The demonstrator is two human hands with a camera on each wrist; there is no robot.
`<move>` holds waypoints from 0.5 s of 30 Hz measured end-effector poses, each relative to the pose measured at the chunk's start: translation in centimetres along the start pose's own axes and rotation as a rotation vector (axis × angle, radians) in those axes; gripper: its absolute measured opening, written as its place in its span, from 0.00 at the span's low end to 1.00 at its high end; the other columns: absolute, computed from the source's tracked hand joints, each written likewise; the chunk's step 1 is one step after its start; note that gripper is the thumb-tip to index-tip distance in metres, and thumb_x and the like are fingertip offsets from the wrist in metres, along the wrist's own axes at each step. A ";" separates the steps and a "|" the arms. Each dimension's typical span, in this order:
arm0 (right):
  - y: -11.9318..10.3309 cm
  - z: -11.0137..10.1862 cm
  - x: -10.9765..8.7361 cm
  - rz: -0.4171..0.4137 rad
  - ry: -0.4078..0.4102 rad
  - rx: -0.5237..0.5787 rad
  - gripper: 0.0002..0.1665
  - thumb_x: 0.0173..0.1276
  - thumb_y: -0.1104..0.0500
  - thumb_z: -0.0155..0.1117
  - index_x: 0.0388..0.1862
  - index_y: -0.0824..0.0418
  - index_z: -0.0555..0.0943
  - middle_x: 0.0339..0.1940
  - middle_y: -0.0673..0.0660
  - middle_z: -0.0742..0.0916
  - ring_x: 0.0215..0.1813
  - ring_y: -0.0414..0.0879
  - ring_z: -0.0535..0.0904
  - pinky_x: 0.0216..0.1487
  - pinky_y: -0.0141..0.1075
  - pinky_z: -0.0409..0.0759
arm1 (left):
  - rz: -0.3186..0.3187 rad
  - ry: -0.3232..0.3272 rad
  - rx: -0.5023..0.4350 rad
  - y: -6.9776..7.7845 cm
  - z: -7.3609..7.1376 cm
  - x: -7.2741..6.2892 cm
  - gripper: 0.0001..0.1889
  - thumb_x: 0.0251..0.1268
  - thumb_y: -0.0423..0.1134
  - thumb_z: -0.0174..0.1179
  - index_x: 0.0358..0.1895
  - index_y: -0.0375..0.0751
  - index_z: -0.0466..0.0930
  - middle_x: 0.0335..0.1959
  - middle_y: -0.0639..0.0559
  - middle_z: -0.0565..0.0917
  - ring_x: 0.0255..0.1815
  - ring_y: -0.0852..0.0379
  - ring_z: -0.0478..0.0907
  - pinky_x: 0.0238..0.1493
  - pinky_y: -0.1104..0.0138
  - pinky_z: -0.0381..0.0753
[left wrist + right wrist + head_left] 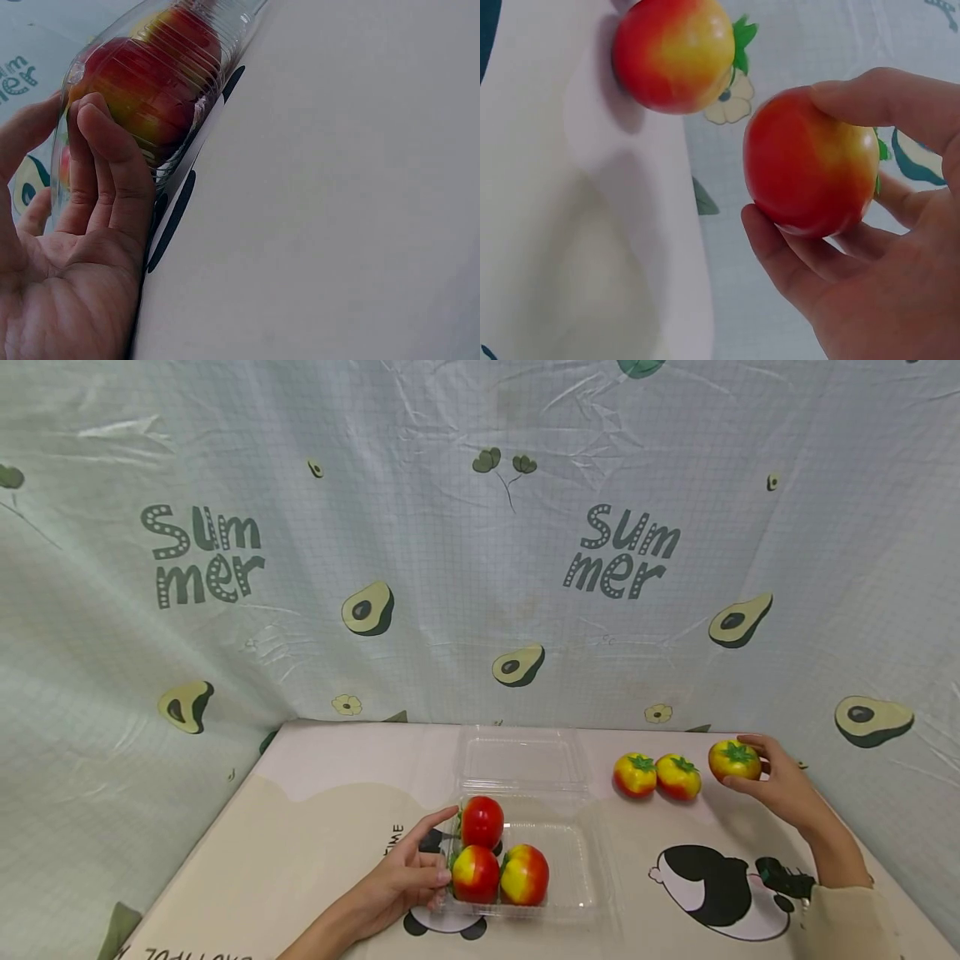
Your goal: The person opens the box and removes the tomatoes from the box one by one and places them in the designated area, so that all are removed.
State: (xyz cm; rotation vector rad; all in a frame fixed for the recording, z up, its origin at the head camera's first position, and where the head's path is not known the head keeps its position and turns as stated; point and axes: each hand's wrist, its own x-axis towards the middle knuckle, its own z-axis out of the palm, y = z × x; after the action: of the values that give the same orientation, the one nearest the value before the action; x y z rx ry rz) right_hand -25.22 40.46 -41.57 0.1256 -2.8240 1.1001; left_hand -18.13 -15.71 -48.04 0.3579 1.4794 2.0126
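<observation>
My left hand is at the left side of a clear plastic box, its thumb at the rim and its curled fingers against the wall. The index finger stretches toward the back along that side. Inside the box are three red and yellow tomatoes, one red tomato behind two others. At the back right, my right hand holds another tomato between thumb and fingers, its green leafy top facing the palm in the right wrist view. Left of this hand, two more tomatoes sit side by side.
The box's open lid lies flat behind it, hinged to its back edge. A pale printed cover with cartoon figures is on the table. Sheeting printed with avocados rises along the back and sides.
</observation>
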 end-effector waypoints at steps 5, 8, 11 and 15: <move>0.5 0.3 0.2 0.015 0.022 0.023 0.50 0.70 0.59 0.69 0.79 0.74 0.51 0.73 0.83 0.60 0.67 0.80 0.62 0.45 0.19 0.73 | 0.000 -0.005 -0.005 0.0 0.0 0.1 0.46 0.72 0.33 0.60 0.84 0.56 0.40 0.30 0.55 0.81 0.27 0.61 0.78 0.38 0.73 0.84; 0.8 0.5 0.2 0.022 0.018 0.030 0.48 0.71 0.59 0.67 0.79 0.72 0.52 0.73 0.82 0.61 0.68 0.80 0.63 0.52 0.34 0.81 | -0.002 -0.005 -0.005 0.0 0.0 0.1 0.46 0.72 0.33 0.60 0.84 0.56 0.40 0.30 0.55 0.81 0.26 0.61 0.78 0.38 0.73 0.84; 1.1 0.7 0.2 0.034 0.003 0.033 0.47 0.72 0.59 0.66 0.79 0.72 0.53 0.73 0.82 0.62 0.67 0.79 0.64 0.55 0.44 0.82 | -0.004 -0.005 -0.006 0.0 -0.1 0.1 0.46 0.72 0.33 0.60 0.84 0.56 0.41 0.30 0.55 0.81 0.27 0.61 0.78 0.38 0.73 0.85; 1.4 0.9 0.4 0.068 -0.011 0.060 0.50 0.72 0.59 0.65 0.80 0.75 0.48 0.74 0.83 0.59 0.69 0.79 0.62 0.65 0.60 0.78 | -0.008 -0.003 -0.007 0.0 -0.1 0.1 0.46 0.72 0.33 0.60 0.84 0.56 0.41 0.30 0.55 0.81 0.26 0.61 0.78 0.38 0.73 0.84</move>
State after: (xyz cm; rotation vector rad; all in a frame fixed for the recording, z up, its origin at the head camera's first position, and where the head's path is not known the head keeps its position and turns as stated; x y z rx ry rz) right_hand -25.81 40.88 -43.15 0.0416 -2.8252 1.2024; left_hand -18.24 -15.70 -48.05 0.3517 1.4691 2.0099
